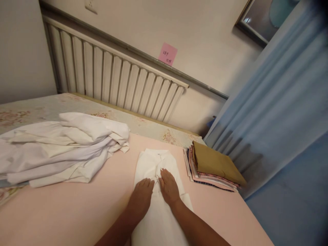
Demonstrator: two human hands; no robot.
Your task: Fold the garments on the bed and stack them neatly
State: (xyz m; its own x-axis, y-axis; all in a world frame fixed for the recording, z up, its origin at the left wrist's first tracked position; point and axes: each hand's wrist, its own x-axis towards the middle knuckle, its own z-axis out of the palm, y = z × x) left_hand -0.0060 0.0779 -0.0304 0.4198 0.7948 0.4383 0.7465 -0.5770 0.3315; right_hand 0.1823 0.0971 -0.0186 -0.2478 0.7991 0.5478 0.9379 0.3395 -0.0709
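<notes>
A white garment [164, 222], folded into a long narrow strip, lies in front of me on a pink sheet. Its far end is rounded, and small creases gather near the middle. My left hand [143, 195] rests on the left part of the cloth, fingers together and laid over it. Close beside it, my right hand [168, 186] has its fingers and thumb closed on a gathered bit of the cloth; the fingertips are partly hidden. Both forearms reach in from the bottom edge.
A loose heap of white clothes [69, 143] lies at the left. On the right sits a stack of folded cloths [217, 164], mustard on top. Behind the bed stands a white radiator [115, 75], with a pink note [167, 53] above. A blue curtain [276, 89] hangs at the right.
</notes>
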